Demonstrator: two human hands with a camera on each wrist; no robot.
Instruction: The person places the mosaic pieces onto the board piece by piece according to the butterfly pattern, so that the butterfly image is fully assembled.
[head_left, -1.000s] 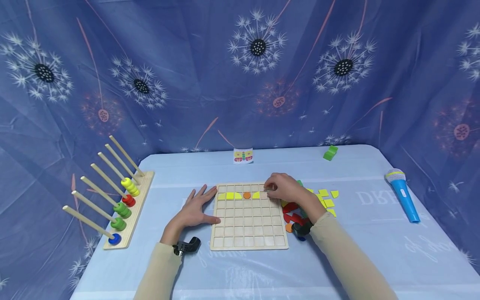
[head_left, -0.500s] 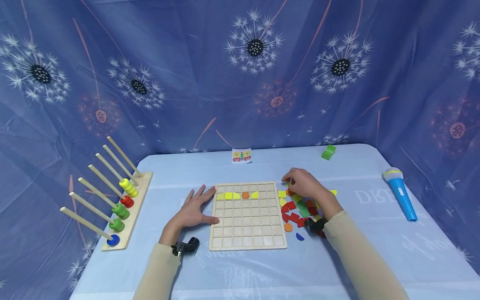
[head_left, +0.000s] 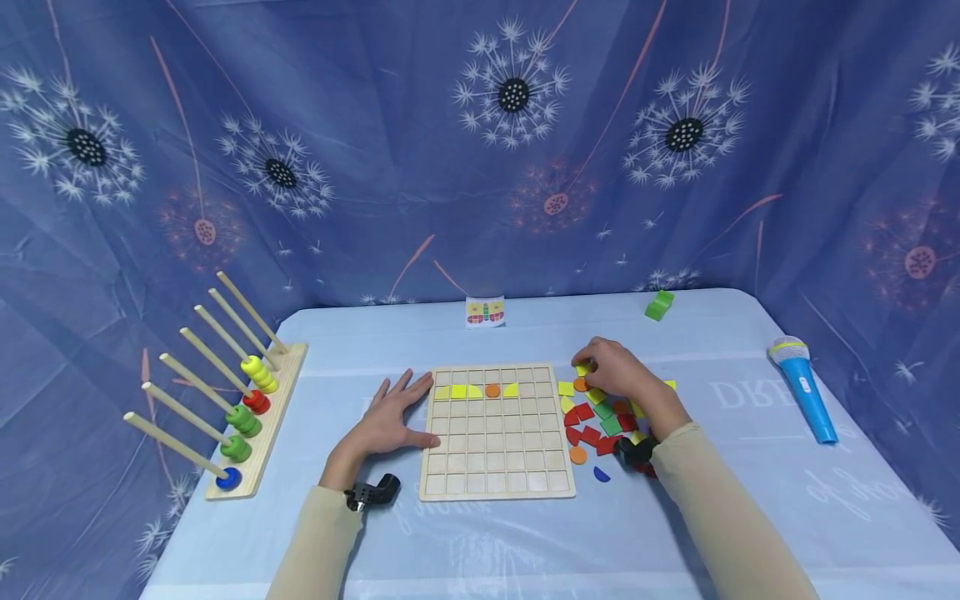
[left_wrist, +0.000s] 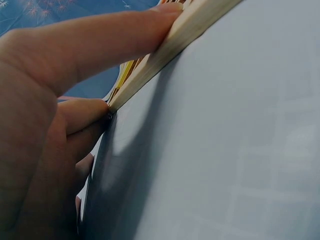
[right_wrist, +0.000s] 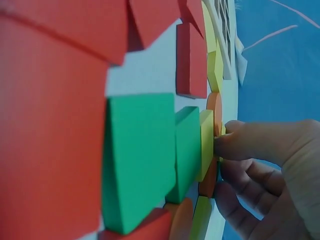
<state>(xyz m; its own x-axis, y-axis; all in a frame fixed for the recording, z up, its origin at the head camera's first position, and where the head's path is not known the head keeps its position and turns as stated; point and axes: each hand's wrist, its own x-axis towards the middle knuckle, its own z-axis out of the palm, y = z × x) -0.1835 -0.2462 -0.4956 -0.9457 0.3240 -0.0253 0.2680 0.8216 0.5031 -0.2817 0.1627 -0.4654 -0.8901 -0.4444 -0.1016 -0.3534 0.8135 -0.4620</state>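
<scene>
My left hand (head_left: 385, 421) lies with its fingers spread at the left edge of the wooden grid board (head_left: 498, 493). Its thumb touches the board's rim, seen close up in the left wrist view. One row of the board carries yellow squares (head_left: 458, 392), yellow quarter-rounds and an orange disc (head_left: 492, 391). Right of the board, my right hand (head_left: 615, 369) pinches a yellow piece (head_left: 583, 369) at the far end of a loose pile. In the right wrist view the fingertips largely hide that piece. A green block (right_wrist: 140, 160) and red pieces (right_wrist: 50, 125) lie near the wrist.
A picture card (head_left: 485, 312) with a butterfly stands behind the board. On the left is a peg stand (head_left: 258, 450) with coloured rings. A blue microphone (head_left: 812, 400) lies at right, and a green block (head_left: 659, 305) at the back. A blue half-round (head_left: 602, 474) lies near the pile.
My right hand has left the board's top right and moved right to the pile, where it now pinches a yellow piece. The left hand has stayed at the board's edge.
</scene>
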